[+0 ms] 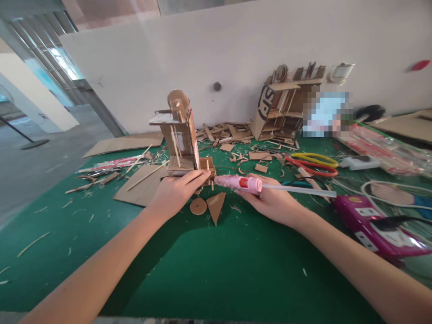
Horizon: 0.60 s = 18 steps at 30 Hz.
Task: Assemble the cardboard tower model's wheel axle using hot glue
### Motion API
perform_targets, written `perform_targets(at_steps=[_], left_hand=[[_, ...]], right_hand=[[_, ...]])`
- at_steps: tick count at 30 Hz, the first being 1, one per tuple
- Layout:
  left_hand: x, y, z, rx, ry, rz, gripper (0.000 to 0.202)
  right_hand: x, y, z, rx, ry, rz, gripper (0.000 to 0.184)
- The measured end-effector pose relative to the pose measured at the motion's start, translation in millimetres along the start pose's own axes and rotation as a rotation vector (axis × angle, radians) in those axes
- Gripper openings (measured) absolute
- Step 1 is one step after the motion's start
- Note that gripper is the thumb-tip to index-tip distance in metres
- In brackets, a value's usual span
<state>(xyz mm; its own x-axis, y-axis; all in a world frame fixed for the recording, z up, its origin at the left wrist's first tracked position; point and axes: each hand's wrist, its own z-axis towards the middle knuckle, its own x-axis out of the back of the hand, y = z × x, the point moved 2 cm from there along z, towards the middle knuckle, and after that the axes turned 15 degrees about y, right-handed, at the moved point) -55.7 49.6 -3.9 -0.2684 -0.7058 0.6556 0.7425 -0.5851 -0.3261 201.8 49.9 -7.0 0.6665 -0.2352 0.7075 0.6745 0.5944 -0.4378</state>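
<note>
My right hand [275, 198] is wrapped round a pink hot glue gun [236, 182]. A long clear glue stick [300, 190] juts from its back end. The gun's nozzle points left at a small cardboard piece with thin wooden sticks [207, 165]. My left hand [180, 191] presses its fingers together on that piece, at the foot of a tall cardboard model [178, 135]; the fingers partly hide the grip. On the table just in front lie a cardboard disc [198, 206] with a centre hole and a cardboard triangle [216, 208].
A green table [202, 270] carries scattered cardboard scraps [232, 131]. At the right are a purple power strip [374, 225] with a black plug, white cables, and scissors [313, 164] with red and yellow handles. Another cardboard model [266, 110] stands against the wall.
</note>
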Motion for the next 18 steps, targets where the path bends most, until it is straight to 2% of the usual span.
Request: perform_targets(at_steps=[7,11,15,18], left_hand=[[-3.7,2.8,1.1,-0.008,0.063,0.032,0.034],[-2.1,5.5,1.6,-0.006,0.065,0.050,0.039],[-0.4,4.7,0.8,-0.037,0.008,0.097,0.050],[-1.2,2.8,-0.6,-0.046,-0.008,0.061,0.049]], right_hand=[[1.7,-2.9,1.5,0.007,-0.017,0.003,0.026],[1.1,-2.3,1.3,-0.002,-0.022,0.001,0.025],[1.2,-2.1,0.8,-0.007,-0.014,-0.004,0.025],[1.6,-2.7,0.9,-0.001,-0.013,-0.012,0.025]])
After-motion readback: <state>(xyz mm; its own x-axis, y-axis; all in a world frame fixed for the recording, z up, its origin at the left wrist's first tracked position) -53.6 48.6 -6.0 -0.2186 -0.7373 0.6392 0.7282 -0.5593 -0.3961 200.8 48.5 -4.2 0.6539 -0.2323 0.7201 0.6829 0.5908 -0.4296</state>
